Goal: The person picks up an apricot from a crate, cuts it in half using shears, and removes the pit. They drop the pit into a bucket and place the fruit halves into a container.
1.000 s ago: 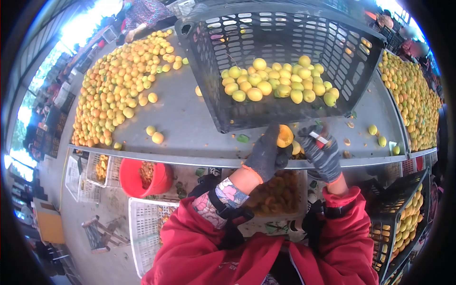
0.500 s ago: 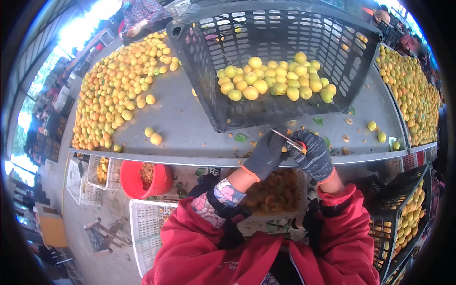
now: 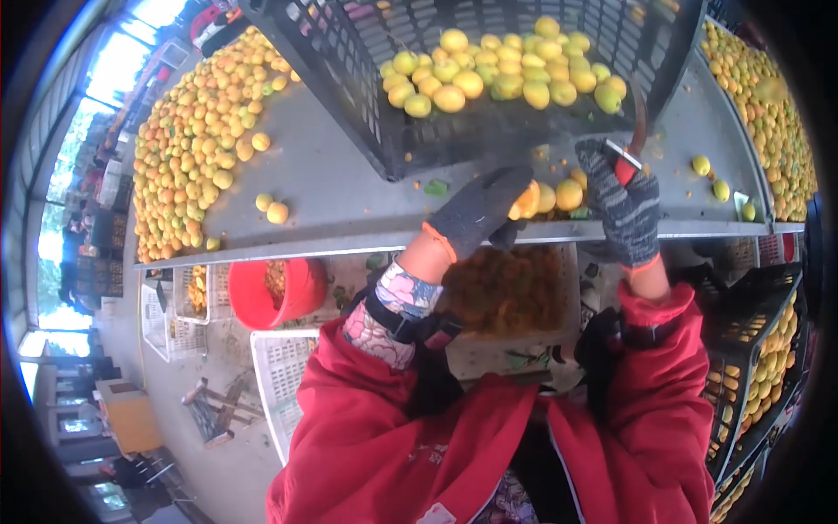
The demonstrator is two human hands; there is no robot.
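My left hand (image 3: 485, 208), in a dark grey glove, is closed on an orange-yellow piece of fruit (image 3: 525, 201) just over the table's front edge. Right of it, two round yellow fruits (image 3: 559, 196) lie side by side. My right hand (image 3: 621, 196), in a striped grey glove, grips a red-handled tool (image 3: 627, 166) whose thin, curved end points up toward the crate. Behind both hands a tilted black crate (image 3: 419, 150) holds many yellow fruits (image 3: 513, 83).
Fruit heaps lie at the left (image 3: 196, 166) and right (image 3: 768, 131) of the grey table (image 3: 323, 192). Below its front edge are a red bucket (image 3: 253, 293), a white crate (image 3: 278, 367) and a bin of orange pieces (image 3: 515, 293). A black crate (image 3: 742, 323) with fruit stands at lower right.
My hands have moved apart, the right one going up and right with the tool. Round fruits now show between them. The view has shifted, with the crate higher in the picture.
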